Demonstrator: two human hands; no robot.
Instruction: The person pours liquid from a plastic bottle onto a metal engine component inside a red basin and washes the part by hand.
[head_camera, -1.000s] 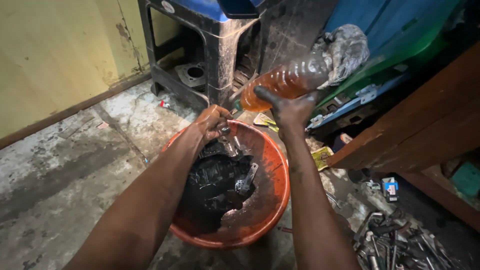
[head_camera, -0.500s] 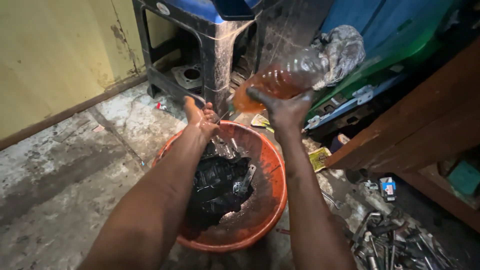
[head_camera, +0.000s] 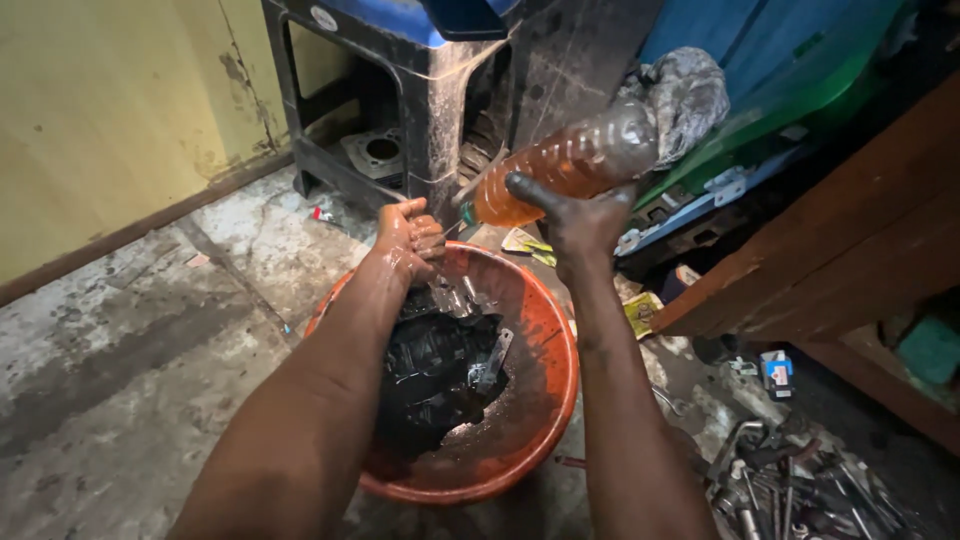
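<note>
Your right hand (head_camera: 580, 215) wraps tight around the tilted bottle (head_camera: 570, 160) while your left hand (head_camera: 410, 238) curls closed, empty, over the orange basin (head_camera: 545, 400).

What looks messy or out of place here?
Metal tools lie scattered on the floor at right, and the orange basin is smeared with dark grime. The right hand tilts a bottle toward the left hand.

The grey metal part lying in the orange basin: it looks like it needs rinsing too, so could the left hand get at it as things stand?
Probably yes. The left hand hovers over the orange basin, whose top is open, with the grey metal part just below it. It is loosely closed, so it may need to open first.
</note>
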